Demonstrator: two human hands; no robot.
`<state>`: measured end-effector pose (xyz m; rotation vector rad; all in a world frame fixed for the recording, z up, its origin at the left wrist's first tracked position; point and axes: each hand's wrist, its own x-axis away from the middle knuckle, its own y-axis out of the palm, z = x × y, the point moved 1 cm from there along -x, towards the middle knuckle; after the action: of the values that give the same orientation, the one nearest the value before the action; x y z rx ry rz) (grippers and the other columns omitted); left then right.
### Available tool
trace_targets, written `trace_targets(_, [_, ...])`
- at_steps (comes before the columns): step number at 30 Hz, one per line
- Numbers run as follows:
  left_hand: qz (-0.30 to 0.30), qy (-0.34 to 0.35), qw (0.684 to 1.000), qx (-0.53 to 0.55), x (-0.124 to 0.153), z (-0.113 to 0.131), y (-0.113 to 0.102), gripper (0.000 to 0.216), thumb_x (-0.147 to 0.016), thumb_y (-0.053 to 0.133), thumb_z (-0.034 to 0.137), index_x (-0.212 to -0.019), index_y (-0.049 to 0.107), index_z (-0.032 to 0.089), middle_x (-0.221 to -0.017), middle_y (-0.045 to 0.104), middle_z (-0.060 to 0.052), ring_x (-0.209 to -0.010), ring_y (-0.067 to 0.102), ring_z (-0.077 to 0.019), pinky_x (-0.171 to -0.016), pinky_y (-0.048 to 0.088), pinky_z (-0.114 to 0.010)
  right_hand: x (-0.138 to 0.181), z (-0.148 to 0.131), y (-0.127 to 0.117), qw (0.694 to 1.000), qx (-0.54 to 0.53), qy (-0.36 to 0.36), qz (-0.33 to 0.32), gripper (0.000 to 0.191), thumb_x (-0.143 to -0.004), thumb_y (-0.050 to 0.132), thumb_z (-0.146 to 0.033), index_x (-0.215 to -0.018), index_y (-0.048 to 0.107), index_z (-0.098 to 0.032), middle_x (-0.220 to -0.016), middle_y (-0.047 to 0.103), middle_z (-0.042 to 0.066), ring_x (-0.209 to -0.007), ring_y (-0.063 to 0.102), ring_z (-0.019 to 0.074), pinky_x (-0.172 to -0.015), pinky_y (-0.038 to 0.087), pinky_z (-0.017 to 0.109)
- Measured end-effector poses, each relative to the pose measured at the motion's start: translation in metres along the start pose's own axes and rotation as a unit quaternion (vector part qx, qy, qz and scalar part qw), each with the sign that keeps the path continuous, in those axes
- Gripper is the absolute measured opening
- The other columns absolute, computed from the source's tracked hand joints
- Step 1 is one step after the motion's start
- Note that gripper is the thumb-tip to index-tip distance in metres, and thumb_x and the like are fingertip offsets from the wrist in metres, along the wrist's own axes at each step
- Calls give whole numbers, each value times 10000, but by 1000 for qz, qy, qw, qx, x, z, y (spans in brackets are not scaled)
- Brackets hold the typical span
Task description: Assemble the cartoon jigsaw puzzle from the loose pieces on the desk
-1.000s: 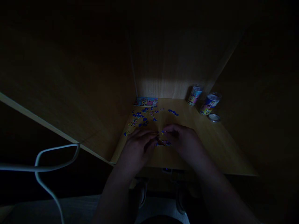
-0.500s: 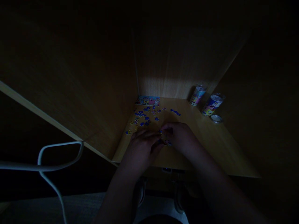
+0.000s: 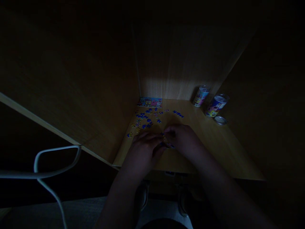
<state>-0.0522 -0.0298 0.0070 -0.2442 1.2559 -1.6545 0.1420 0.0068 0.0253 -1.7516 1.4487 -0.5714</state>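
Note:
Both of my hands meet low over the wooden desk top, around a few joined jigsaw puzzle pieces (image 3: 169, 145). My left hand (image 3: 146, 148) has its fingers bent and its thumb curled in, gripping the left side of these pieces. From the right, my right hand (image 3: 179, 136) pinches at their upper edge with thumb and forefinger. Much of the joined part is hidden under the fingers. Beyond my left hand lie several loose blue and yellow puzzle pieces (image 3: 148, 121), and a short blue strip of pieces (image 3: 178, 114) sits farther right.
A cartoon picture card (image 3: 150, 102) lies against the back panel. Two printed cans (image 3: 200, 96) stand at the back right, with a round lid (image 3: 220, 120) beside the nearer one. A white cable (image 3: 56, 148) loops at the left. The scene is very dark.
My hands hold nearly the same pose around the joined pieces, with only slight finger movement. The whole view has shifted a little.

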Motion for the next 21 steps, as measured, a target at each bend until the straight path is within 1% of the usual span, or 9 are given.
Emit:
trace_targets(8, [-7, -2, 1000, -6, 0, 2, -2, 251, -984, 804, 207, -1211, 763, 306, -1284, 800, -7, -1174, 712, -288, -1056, 519, -527, -1, -4, 2, 998, 56, -22, 6, 189, -901, 687, -96, -889, 818, -231, -971, 827, 58, -884, 755, 214, -800, 526, 320])
trace_targets(12, [-2, -3, 1000, -8, 0, 0, -1, 242, -974, 816, 217, -1198, 757, 287, -1280, 797, -15, -1183, 706, -297, -1074, 517, -544, 0, 2, -1, 998, 47, -24, 25, 189, -944, 666, -124, -908, 819, -230, -990, 821, 64, -901, 756, 224, -813, 531, 336])
trace_targets(13, [2, -1, 1000, -5, 0, -1, 0, 230, -975, 817, 226, -1189, 756, 283, -1284, 796, -18, -1187, 706, -298, -1083, 516, -545, 1, 4, -5, 998, 38, -18, 40, 191, -968, 653, -146, -933, 821, -230, -1002, 821, 66, -908, 759, 226, -822, 535, 341])
trace_targets(15, [10, 0, 1000, 8, 0, -1, 0, 221, -977, 814, 232, -1183, 750, 279, -1290, 792, -26, -1198, 705, -298, -1091, 521, -540, 8, 9, -15, 995, 21, 0, 94, 187, -1010, 637, -224, -998, 823, -238, -1040, 821, 68, -916, 763, 230, -832, 544, 353])
trace_targets(18, [35, -9, 999, 31, -1, -3, -2, 193, -992, 778, 204, -1171, 737, 261, -1243, 791, -44, -1178, 705, -290, -1057, 551, -513, 28, 18, -31, 983, 19, 45, 178, 207, -1032, 628, -325, -1044, 819, -247, -1066, 820, 71, -920, 764, 243, -832, 548, 369])
trace_targets(20, [57, -18, 997, 39, -1, -4, -3, 150, -1013, 732, 183, -1149, 731, 248, -1197, 788, -51, -1150, 708, -280, -1036, 563, -493, 44, 26, -37, 975, 32, 73, 207, 237, -1036, 618, -376, -1058, 811, -239, -1054, 816, 82, -830, 743, 242, -757, 537, 375])
trace_targets(21, [65, -22, 997, 42, 0, -5, -3, 139, -1025, 709, 176, -1142, 729, 247, -1184, 786, -49, -1138, 710, -273, -1028, 567, -481, 51, 30, -38, 973, 39, 74, 214, 251, -1041, 605, -387, -1062, 804, -236, -1072, 812, 89, -832, 737, 245, -756, 536, 380])
